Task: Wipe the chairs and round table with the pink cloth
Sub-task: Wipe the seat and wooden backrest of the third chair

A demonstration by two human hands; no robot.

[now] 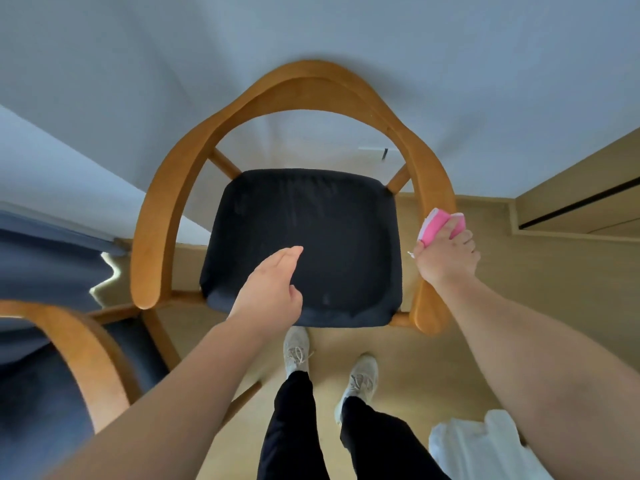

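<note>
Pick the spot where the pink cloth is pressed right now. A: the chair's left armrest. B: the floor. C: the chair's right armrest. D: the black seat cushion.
C: the right hand holds the pink cloth against the chair's right armrest, while the left hand hovers open over the black seat cushion.

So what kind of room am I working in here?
Probably a furnished indoor room, perhaps a hotel room or apartment: wooden armchair with dark cushion, plain white wall, pale wood-look floor, dark blue curtain.

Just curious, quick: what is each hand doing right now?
Left hand: open, empty, above the black seat.
Right hand: closed on the pink cloth, pressing it on the chair's wooden armrest.
</note>
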